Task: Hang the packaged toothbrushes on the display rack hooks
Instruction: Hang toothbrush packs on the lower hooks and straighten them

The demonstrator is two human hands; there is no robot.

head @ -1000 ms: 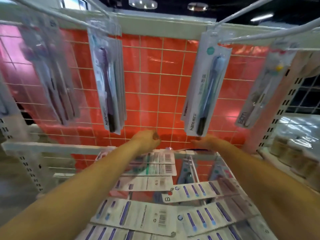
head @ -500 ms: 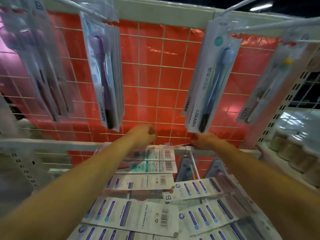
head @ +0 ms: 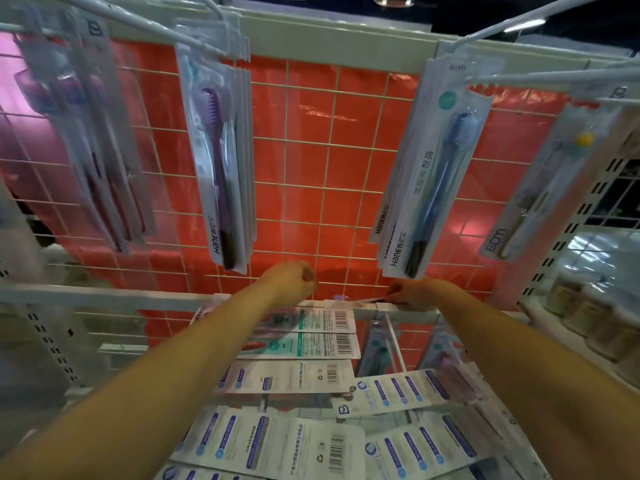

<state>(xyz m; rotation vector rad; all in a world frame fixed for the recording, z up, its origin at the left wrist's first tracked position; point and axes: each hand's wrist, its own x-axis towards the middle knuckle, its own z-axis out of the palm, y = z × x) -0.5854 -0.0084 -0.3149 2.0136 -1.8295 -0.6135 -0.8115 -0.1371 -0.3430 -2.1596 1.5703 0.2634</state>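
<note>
My right hand (head: 417,294) pinches a thin toothbrush package (head: 360,300), seen edge-on, at the white crossbar (head: 104,295) of the rack. My left hand (head: 292,281) is curled into a fist just left of it, in front of the wire grid (head: 311,168); nothing shows in its fingers. Above hang packs on white hooks (head: 162,27): purple brushes (head: 221,168), blue brushes (head: 436,174), a yellow-capped pack (head: 550,188) and blurred packs (head: 86,133) at the left. Several loose packages (head: 294,377) lie face down under my forearms.
A red sheet backs the grid. Lower hooks (head: 394,341) with hanging packs jut out beneath the crossbar. Perforated white uprights (head: 561,244) frame the rack on the right, with wrapped jars (head: 588,313) on a shelf beyond.
The view has dropped a little and come closer to the rack. Both hands stay at the crossbar; the right hand's package now shows edge-on.
</note>
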